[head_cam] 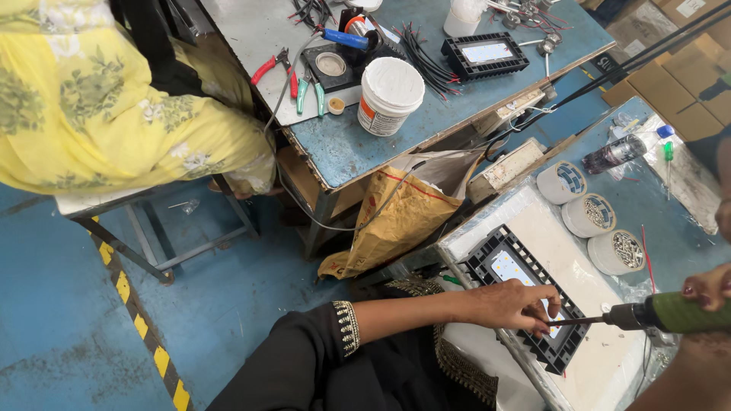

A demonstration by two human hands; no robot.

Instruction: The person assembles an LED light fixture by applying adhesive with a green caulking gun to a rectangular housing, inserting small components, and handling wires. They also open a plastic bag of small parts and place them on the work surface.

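The left hand (518, 304) presses flat, fingers spread, on the black lamp housing (525, 297), steadying it. The right hand (708, 288) grips a green power screwdriver (670, 312), its bit just beside the left fingers.

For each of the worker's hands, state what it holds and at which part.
Right hand grips the green power screwdriver around its body. Left hand holds nothing; it rests on the black finned lamp housing, fingers by the bit.

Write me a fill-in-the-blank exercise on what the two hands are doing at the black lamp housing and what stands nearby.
1. The left hand rests on the black lamp housing, which lies on a ____ pad.
2. The right hand grips a power screwdriver whose body is ____.
3. Beside the housing stand ____ round white tubs of screws.
4. On the other bench, the big white bucket has its lid ____.

Missing words: white; green; three; on
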